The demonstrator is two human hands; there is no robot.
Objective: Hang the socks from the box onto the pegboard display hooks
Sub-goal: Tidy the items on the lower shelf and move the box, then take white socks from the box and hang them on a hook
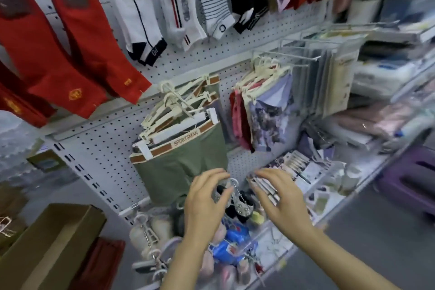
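A: Hands status?

B: Left hand [204,198] is raised in front of the pegboard [98,148], fingers curled, fingertips on a small metal clip hanger [231,193] with dark items hanging from it. A pinch or only a touch, the blur hides that. Right hand [280,198] is level with it, just to the right, fingers spread and bent, holding nothing that shows.

A: Do the hands touch?

B: No. A small gap between them, with the clip hanger sitting in it.

A: Socks?

B: Red socks [77,59] hang from hooks far up and left of the left hand. White, striped and black socks [211,7] hang in a row above both hands. The dark items at the clip could be socks; can't tell.

A: The box?

B: Brown cardboard box [49,245], open, down and left of the left hand. Red fabric [101,263] is just right of it, below the left forearm.

A: What is directly behind the hands?

B: Green shorts [179,167] on cream hangers, waistband reading SPORTSMAN, just above the left hand. A second bunch of hung garments [263,110] sits above the right hand. Clear packets [329,82] on long hooks are further up and right.

A: Below?

B: A shelf [277,226] of mixed small goods under both wrists, a blue packet [233,242] between the forearms. Blurred, no more detail.
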